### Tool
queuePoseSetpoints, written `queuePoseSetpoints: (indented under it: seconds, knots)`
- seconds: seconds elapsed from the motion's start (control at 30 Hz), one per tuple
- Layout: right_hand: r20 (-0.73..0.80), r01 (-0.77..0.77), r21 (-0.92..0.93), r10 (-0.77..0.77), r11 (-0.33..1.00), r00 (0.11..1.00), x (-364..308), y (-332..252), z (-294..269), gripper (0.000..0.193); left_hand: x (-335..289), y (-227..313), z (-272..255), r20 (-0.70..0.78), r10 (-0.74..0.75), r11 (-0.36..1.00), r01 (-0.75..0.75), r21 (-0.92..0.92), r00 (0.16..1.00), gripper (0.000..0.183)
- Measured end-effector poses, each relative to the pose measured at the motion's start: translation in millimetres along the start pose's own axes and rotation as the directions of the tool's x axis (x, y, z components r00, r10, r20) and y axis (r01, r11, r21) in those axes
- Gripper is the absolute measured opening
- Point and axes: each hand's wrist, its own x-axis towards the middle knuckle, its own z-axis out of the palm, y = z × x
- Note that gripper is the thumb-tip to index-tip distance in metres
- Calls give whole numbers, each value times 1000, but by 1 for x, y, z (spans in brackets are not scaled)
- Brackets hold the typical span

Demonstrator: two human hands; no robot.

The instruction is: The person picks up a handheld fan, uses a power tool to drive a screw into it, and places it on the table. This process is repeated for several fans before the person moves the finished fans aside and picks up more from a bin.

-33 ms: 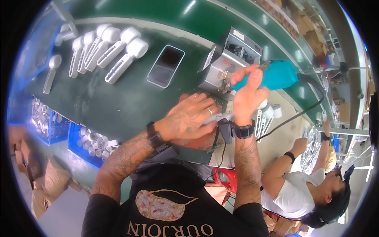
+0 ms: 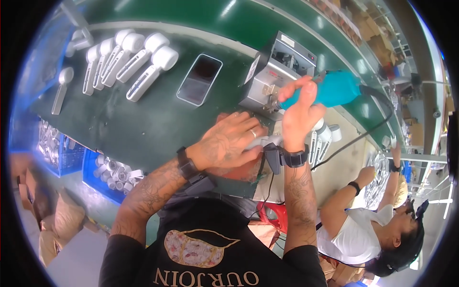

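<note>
My right hand (image 2: 303,110) is wrapped round a teal electric screwdriver (image 2: 338,89), held nearly level with its tip to the left. The tip is at the front of a grey metal screw feeder (image 2: 260,86). My left hand (image 2: 232,141) lies over a reddish-brown mat (image 2: 234,173), its fingers closed on a pale grey plastic piece (image 2: 261,142). Most of that piece is hidden under the fingers and behind my right wrist.
Several white round-headed, long-handled devices (image 2: 143,82) lie at the left, more (image 2: 325,135) at the right. A phone (image 2: 200,80) rests mid-bench. Blue crates (image 2: 91,173) of white parts stand below left. The screwdriver's black cable (image 2: 356,145) trails right, where a co-worker (image 2: 356,234) sits.
</note>
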Motion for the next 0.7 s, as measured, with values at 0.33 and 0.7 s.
queuePoseSetpoints:
  seconds: [0.33,0.7]
  knots:
    - [67,-118,146,109,982,992,-66,-40,-44,64,3,3,-1,-30,32,999,-31,30,999,32]
    - [100,-126,189,109,974,989,-80,-23,-45,54,3,4,-2,-13,24,998,-23,55,1000,33]
